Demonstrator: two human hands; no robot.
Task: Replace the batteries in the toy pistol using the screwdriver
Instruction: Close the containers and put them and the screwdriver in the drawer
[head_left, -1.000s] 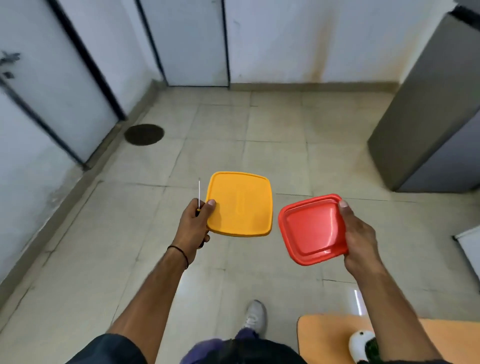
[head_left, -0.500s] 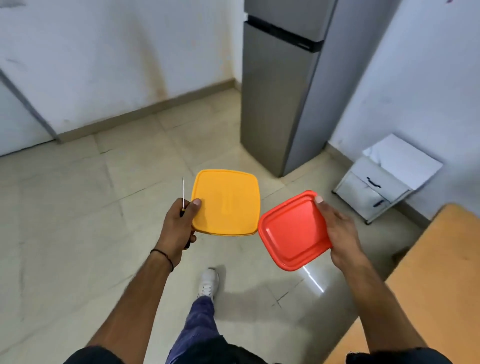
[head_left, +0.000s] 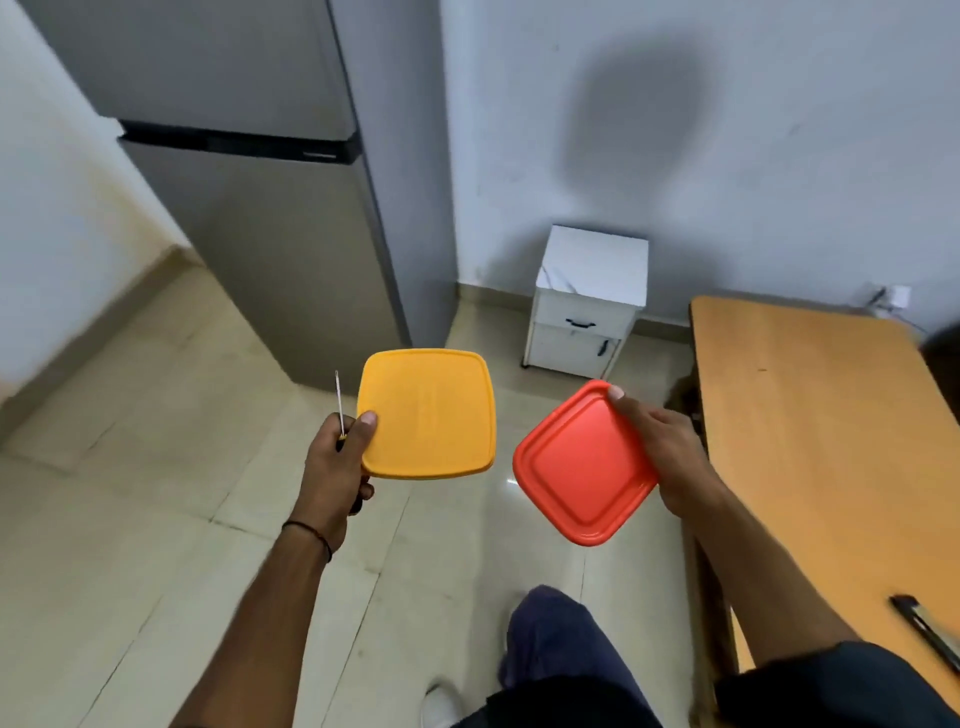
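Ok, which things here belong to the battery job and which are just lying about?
Job: screwdriver, gripped in left hand with yellow lid; red lid in right hand; lids' role unclear. Toy pistol not in view.
Lying about: fridge, white drawer unit, orange table, dark object on it.

Big grey fridge (head_left: 270, 218) straight out past the left hand (head_left: 332, 467), little white drawer unit (head_left: 587, 306) against the pale wall (head_left: 727, 130) beyond the right hand (head_left: 670, 457). Orange wooden table (head_left: 810, 441) just right of that hand. Glossy beige tile floor (head_left: 130, 519) underneath both.
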